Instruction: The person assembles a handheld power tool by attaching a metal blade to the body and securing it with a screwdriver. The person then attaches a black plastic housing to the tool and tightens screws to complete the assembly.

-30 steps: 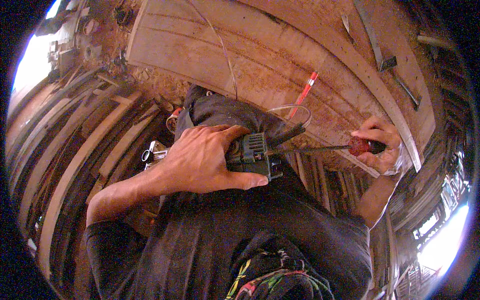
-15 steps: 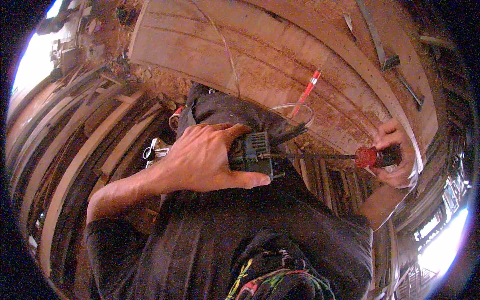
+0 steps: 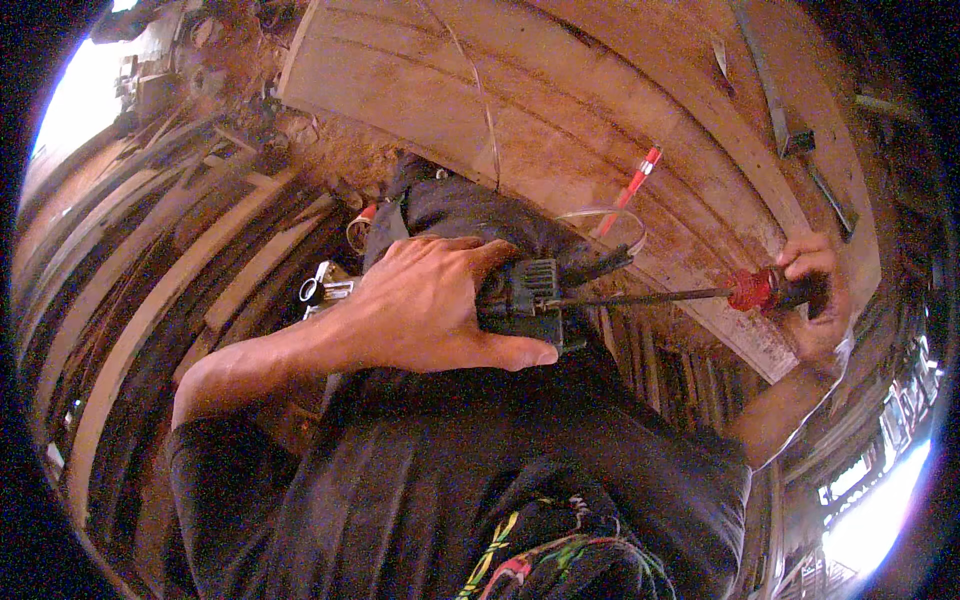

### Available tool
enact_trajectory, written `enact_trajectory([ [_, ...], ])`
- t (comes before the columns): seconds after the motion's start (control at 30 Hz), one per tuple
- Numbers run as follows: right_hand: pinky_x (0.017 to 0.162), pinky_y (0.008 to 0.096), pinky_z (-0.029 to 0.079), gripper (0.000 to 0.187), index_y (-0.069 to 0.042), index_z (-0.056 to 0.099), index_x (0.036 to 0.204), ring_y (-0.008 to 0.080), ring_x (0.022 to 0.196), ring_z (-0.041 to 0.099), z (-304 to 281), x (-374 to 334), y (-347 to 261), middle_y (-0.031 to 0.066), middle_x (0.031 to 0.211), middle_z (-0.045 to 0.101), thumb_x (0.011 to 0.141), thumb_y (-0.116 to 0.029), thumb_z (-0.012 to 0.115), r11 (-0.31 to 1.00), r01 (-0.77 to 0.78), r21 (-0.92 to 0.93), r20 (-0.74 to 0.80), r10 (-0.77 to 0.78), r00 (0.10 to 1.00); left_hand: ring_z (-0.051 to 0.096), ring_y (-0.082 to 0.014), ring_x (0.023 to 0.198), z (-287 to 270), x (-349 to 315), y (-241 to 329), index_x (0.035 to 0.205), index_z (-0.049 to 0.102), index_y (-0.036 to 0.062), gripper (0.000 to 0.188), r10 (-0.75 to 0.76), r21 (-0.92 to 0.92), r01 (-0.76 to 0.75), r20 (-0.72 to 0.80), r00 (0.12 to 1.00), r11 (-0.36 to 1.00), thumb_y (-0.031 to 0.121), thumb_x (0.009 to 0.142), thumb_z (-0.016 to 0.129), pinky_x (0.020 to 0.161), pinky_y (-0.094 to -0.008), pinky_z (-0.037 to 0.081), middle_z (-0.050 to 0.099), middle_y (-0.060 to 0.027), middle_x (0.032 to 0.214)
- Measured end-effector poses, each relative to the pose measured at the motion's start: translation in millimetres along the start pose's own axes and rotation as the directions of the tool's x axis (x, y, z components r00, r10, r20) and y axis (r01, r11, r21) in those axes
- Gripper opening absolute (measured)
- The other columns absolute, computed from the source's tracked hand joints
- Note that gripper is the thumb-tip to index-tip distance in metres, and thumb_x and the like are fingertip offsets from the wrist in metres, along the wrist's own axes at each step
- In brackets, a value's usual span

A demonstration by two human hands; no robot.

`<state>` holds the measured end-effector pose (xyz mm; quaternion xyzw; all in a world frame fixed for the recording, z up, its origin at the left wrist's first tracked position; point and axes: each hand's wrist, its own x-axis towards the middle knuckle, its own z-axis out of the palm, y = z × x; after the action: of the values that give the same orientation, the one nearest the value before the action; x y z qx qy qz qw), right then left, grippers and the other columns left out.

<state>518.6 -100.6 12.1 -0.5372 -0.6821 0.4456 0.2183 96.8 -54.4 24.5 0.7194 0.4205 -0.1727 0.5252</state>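
Observation:
My left hand is wrapped over the top of a dark power tool with a slotted vent, its thumb along the near side. Much of the tool is hidden under the palm; a metal part shows beyond my wrist. My right hand is closed around a screwdriver with a red and black handle. Its long shaft runs left to the tool's vented end, where the tip meets or nearly meets the housing. A dark cable sleeve sticks out from the tool's far side.
A large wooden board, dusted with sawdust, lies ahead. On it rest a red pencil-like stick and a metal bar. A thin pale cord crosses the board. Long timber strips are stacked at the left.
My right hand has shifted its grip, and the screwdriver's handle now sits slightly higher. The whole view has slid a little. My left hand stays on the tool.

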Motion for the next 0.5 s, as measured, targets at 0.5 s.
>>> enact_trajectory([
  [0.5, 0.080, 0.0341, 0.048, 0.046, -0.003, 0.063, 0.108, 0.0196, 0.091, 0.056, -31, -1, 35, 0.0088, 0.102, 0.057, 0.094, -0.047, 0.064, 0.992, -0.088, -0.094, 0.115, 0.099, 0.988, 0.065, -0.0430, 0.111, -1, 4, 0, 0.130, 0.058, -0.0099, 0.106, 0.000, 0.017, 0.000, -0.022, 1.000, 1.000, 0.078, 0.071, 0.069, 0.097, -0.0490, 0.050, 0.068, -0.0288, 0.117],
])
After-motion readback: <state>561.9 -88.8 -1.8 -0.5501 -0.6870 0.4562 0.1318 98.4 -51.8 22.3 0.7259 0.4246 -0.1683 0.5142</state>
